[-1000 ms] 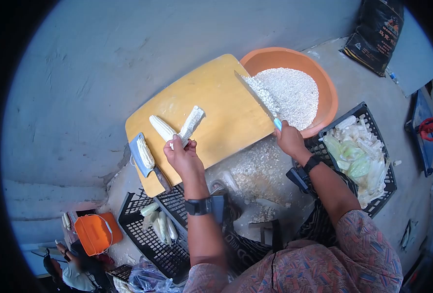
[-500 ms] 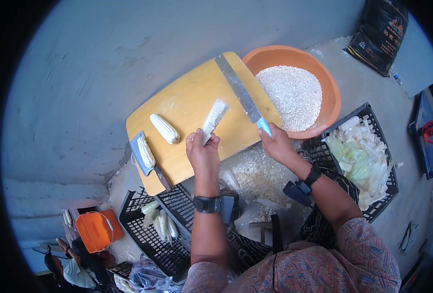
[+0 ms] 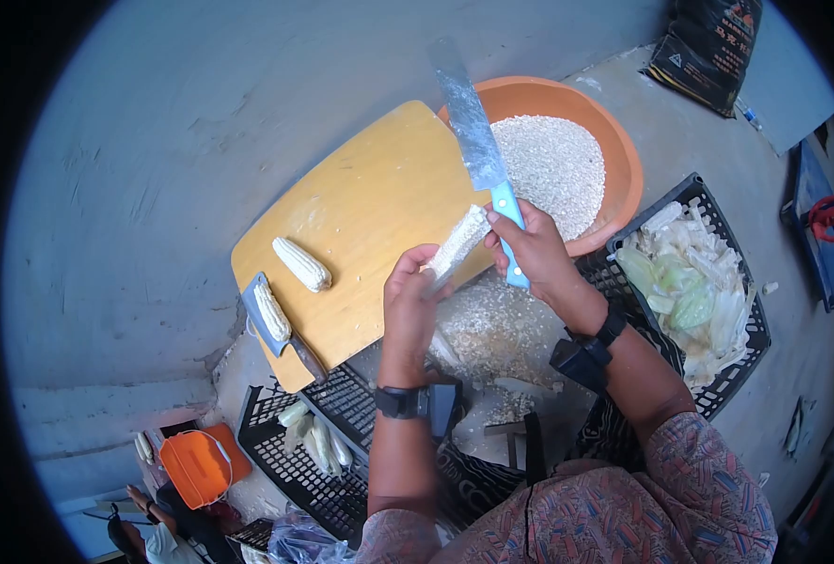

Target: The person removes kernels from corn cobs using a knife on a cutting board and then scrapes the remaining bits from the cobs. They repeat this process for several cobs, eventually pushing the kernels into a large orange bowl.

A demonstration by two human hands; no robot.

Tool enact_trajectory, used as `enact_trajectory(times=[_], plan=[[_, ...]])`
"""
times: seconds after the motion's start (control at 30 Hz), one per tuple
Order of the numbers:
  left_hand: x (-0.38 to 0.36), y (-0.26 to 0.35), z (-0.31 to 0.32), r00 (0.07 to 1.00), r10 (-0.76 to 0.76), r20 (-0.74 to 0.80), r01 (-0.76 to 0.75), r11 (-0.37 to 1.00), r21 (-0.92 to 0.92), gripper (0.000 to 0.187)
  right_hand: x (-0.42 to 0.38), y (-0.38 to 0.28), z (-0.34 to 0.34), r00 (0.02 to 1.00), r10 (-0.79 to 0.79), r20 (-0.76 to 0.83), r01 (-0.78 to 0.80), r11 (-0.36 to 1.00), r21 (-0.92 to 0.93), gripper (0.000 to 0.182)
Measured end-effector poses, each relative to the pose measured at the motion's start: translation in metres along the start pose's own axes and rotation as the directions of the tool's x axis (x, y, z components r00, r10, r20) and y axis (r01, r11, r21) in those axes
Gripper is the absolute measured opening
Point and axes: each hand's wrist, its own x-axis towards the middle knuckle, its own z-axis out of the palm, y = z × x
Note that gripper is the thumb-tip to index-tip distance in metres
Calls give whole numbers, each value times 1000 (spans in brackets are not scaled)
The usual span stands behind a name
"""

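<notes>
My left hand (image 3: 411, 293) grips a pale corn cob (image 3: 458, 246) stripped of much of its kernels, its far end tilted up toward my right hand. In my right hand (image 3: 536, 252) is a knife (image 3: 474, 132) with a light-blue handle, its wide blade pointing up and away. The right fingertips are at the cob's upper end. Below and beyond them lies a yellow cutting board (image 3: 361, 207). On its left part rest a white ear of corn (image 3: 301, 264) and a cleaver (image 3: 307, 359) with another ear (image 3: 271, 312) on its blade.
An orange basin (image 3: 622, 141) of white kernels stands beyond the board. A black crate (image 3: 746, 273) of husks is at right, another crate (image 3: 276, 461) with several ears at lower left. Kernels litter the floor (image 3: 492, 329). An orange bucket (image 3: 196, 467) and another person (image 3: 158, 536) are at far lower left.
My right hand has lifted the knife off the board and brought it in beside the cob. My left hand has moved slightly right and lower, bringing the cob's end to the right fingers.
</notes>
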Motion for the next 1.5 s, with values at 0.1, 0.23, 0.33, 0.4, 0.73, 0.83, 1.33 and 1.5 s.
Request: enact_trajectory(times=[0.1, 0.23, 0.33, 0.4, 0.73, 0.83, 1.33, 1.5], plan=[[-1, 1, 2, 998, 7, 63, -24, 963, 269, 26, -5, -9, 1, 1000, -13, 19, 13, 1000, -16, 20], [-6, 2, 13, 990, -34, 138, -32, 892, 450, 29, -8, -15, -3, 996, -70, 50, 71, 997, -11, 20], [-5, 2, 11, 984, -74, 165, -6, 898, 441, 31, -13, -21, -4, 995, -66, 72, 66, 998, 4, 20], [-3, -1, 7, 981, -20, 193, -76, 876, 476, 31, -16, -22, -5, 992, -67, 109, 67, 998, -2, 21], [-1, -8, 6, 947, 210, 244, -313, 784, 537, 36, -28, -22, -2, 978, -53, 203, 51, 999, 17, 26], [-3, -12, 9, 956, 199, 214, -287, 777, 560, 36, -28, -20, 0, 976, -63, 209, 70, 997, -25, 28], [-12, -7, 16, 971, 137, 194, -230, 750, 620, 34, -31, -21, 2, 968, -74, 240, 102, 989, -107, 30], [-9, -8, 12, 973, 117, 201, -222, 716, 662, 35, -26, -12, -1, 986, -50, 159, 71, 989, -128, 28]])
